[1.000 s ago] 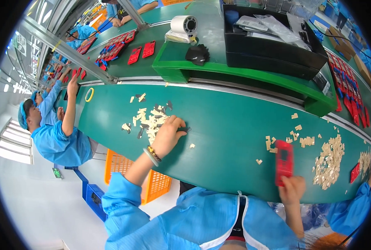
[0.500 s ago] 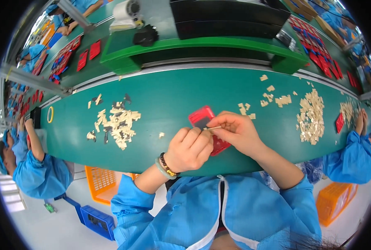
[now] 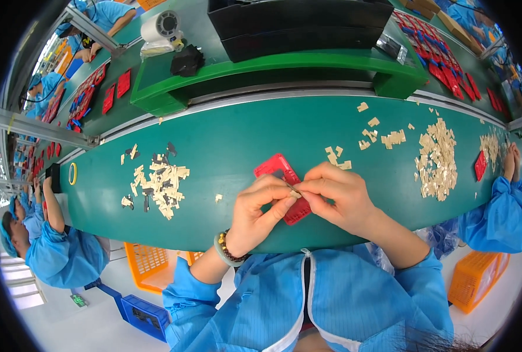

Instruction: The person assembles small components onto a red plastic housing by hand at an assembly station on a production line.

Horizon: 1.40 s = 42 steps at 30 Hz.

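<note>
Green workbench (image 3: pixel 220 141), the landmark for all positions, spanning the view from side to side. Green shelf (image 3: pixel 296 62): along the workbench's far edge, bearing a black bin (image 3: pixel 302 29). Co-worker (image 3: pixel 67 252) in blue smock and cap: at the workbench's left end. Blue sleeve (image 3: pixel 495 223) of another co-worker: at its right end. Orange crate (image 3: pixel 146 264) with slotted walls: below the workbench's near edge, left of centre. Blue crate (image 3: pixel 146 317): below that same edge, farther out from it. Large heap of cream-coloured flat pieces (image 3: pixel 438 161): on the workbench's right part. Smaller heap of cream and dark pieces (image 3: pixel 162 185): on its left part.

Left hand (image 3: pixel 260 205) and right hand (image 3: pixel 343 196): above the workbench's middle, nearer its near edge, with fingertips meeting. In each, thumb and forefinger are pinched on one small thin piece (image 3: pixel 297 195); its outline is mostly hidden by the fingers. Red plastic housing (image 3: pixel 297 212): on the middle of the workbench, directly under the fingertips, set at a slant to the near edge and partly covered from view; whether the hands touch it cannot be told. Pale bangle (image 3: pixel 219 249): on the left wrist, over the workbench's near edge. Yellow ring (image 3: pixel 73 173): near the workbench's left end. Single cream piece (image 3: pixel 219 198): on the workbench, between the smaller heap and the left hand.
</note>
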### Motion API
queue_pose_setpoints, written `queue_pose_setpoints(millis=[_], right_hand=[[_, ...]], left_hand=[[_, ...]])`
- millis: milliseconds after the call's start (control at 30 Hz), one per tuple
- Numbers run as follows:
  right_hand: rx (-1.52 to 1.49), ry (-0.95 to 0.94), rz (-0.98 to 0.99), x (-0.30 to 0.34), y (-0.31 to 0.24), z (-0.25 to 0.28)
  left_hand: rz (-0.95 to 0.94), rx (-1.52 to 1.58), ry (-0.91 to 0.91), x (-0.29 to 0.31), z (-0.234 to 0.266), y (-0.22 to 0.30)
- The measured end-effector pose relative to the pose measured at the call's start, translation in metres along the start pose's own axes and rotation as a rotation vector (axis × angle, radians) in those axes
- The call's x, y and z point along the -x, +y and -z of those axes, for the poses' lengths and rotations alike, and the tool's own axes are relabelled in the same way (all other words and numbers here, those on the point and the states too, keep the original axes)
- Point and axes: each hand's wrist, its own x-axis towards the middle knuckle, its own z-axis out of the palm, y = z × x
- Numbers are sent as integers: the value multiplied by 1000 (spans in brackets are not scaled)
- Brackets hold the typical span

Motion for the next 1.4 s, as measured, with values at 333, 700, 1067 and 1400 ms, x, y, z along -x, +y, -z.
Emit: queue_pose_setpoints(millis=[333,700,1067,1400], right_hand=[[303,61,-302,32,40,26],[104,127,-147,48,36,16],[164,154,-277,65,31,25],[-720,437,-384,45,16,-5]], left_hand=[[-882,-719,-230,0,-14,6],[-253,-610,-34,-1,-3,-5],[-88,-966,-511,-43,-37,-7],[173,498,42,-22,-58,7]])
